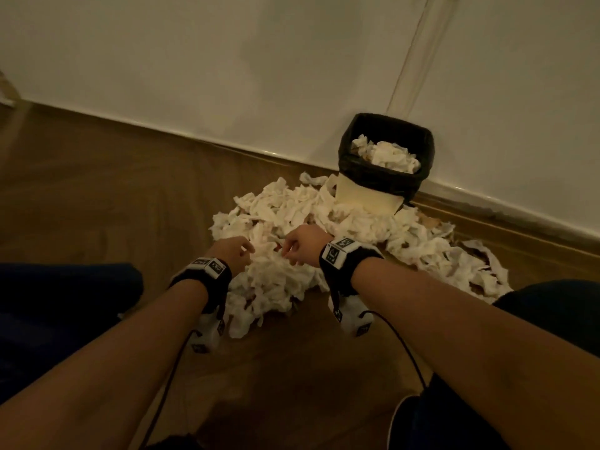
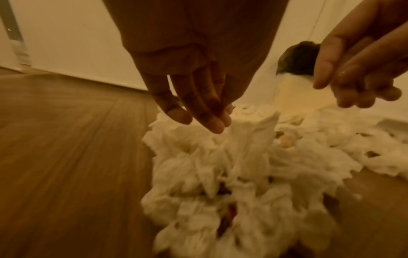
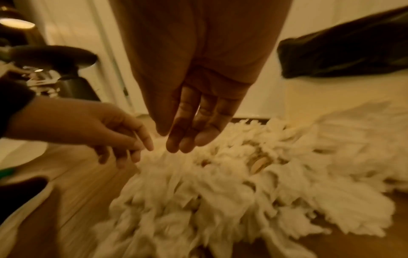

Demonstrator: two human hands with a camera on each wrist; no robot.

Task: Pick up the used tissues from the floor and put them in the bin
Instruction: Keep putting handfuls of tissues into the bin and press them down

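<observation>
A big heap of crumpled white tissues [image 1: 279, 280] [image 2: 232, 165] [image 3: 220, 192] lies on the wooden floor in front of the bin [image 1: 386, 185]. The bin has a black liner and pale sides, stands against the wall, and holds several tissues. My left hand [image 1: 240, 254] [image 2: 212, 122] hangs over the near left side of the heap, fingers pointing down, tips at the paper. My right hand [image 1: 298, 248] [image 3: 185, 143] hovers just beside it with fingers extended downward over the heap. Neither hand holds a tissue.
The white wall and baseboard [image 1: 194, 138] run behind the bin. My knees in dark trousers sit at the left [image 1: 65, 303] and right [image 1: 552, 303]. Bare wooden floor [image 1: 113, 196] stretches to the left. Dark furniture [image 3: 55, 59] stands far left.
</observation>
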